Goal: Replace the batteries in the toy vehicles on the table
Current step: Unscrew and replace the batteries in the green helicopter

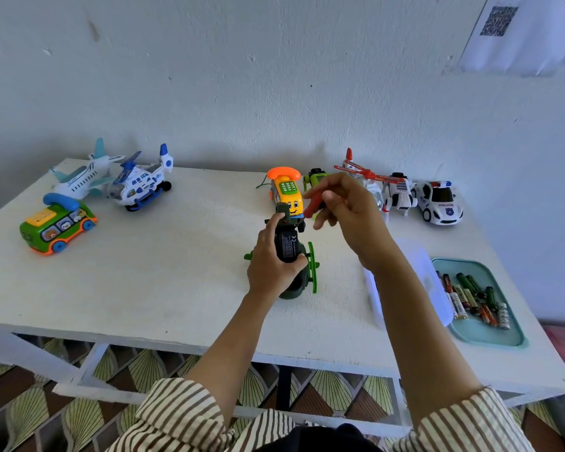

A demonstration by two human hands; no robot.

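Observation:
A dark green toy helicopter (294, 256) lies belly-up near the middle of the white table (163, 282), its black underside with a printed label facing me. My left hand (271, 262) grips its body from the left. My right hand (343, 210) holds a red-handled screwdriver (312, 207), tip pointing down at the far end of the helicopter's underside. At the right edge a teal tray (483, 334) carries several loose batteries (473, 298).
Back left stand a white plane (82, 177), a blue-and-white helicopter (141, 184) and a green bus phone (57, 226). Behind my hands sit a yellow phone car (286, 190), a green robot toy (317, 176), a red-and-white helicopter (366, 174), a white robot (398, 194) and a police car (437, 203). A white box (437, 288) lies beside the tray.

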